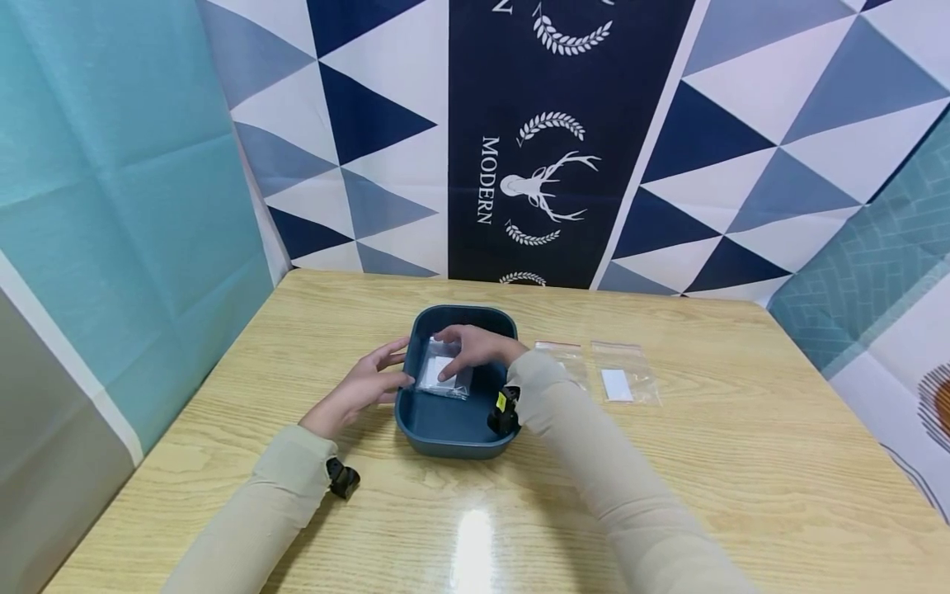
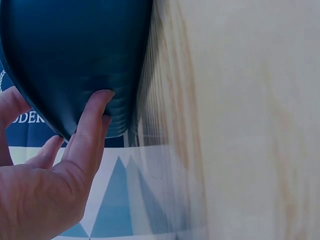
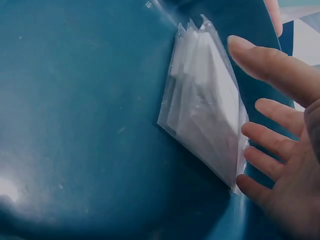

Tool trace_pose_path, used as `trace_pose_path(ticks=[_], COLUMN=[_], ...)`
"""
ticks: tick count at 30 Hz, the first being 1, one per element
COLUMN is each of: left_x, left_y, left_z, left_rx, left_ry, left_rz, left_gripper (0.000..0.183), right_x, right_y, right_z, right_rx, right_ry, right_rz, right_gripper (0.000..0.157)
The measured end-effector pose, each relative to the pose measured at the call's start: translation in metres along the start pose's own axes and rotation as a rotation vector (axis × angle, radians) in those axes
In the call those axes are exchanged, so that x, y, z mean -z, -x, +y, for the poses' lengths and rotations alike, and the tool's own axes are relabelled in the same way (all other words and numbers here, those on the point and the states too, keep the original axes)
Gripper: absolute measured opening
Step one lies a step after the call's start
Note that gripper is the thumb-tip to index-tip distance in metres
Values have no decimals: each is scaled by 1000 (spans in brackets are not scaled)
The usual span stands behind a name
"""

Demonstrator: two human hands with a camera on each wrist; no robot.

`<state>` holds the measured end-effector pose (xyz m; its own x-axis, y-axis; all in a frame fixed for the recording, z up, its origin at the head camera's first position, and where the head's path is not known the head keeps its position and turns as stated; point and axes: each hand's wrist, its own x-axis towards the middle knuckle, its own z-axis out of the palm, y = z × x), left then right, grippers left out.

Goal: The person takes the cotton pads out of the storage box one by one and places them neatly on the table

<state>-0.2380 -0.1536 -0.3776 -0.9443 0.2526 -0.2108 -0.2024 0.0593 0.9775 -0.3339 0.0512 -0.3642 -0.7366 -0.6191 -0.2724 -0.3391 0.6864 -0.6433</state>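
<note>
A dark blue plastic bin stands on the table. Inside, near its far left, lies a stack of clear plastic bags with white pieces in them. My right hand reaches into the bin over this stack. In the right wrist view its thumb and fingers are spread beside the bags, without a visible pinch. My left hand is at the bin's left side. Its extended fingers touch the outer wall, and the thumb lies by the rim.
To the right of the bin, a clear bag with a white card lies flat on the wooden table. Another bag beside it is partly covered by the right sleeve. Patterned cloth hangs behind the table.
</note>
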Motion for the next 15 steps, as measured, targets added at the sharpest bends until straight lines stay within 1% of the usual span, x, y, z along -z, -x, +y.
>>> trace_pose_path(ticks=[3,5,9,15], left_x=[-1,1,1,1], left_y=[-1,-6,-7,-6], left_z=[0,-6,-8,-7], left_rx=[5,2,-6,-11], left_ry=[-8,-9,-12,-8], left_rz=[6,13,21,19], left_gripper=[69,68,68,68], right_x=[-2,-2,-2,-1], right_y=[1,1,2,2], right_z=[2,3,4,3], right_rx=[-11,-16,1,21], right_ry=[15,14,30,86], right_rz=[-38,-65,-111,-127], right_gripper=[70,70,71,69])
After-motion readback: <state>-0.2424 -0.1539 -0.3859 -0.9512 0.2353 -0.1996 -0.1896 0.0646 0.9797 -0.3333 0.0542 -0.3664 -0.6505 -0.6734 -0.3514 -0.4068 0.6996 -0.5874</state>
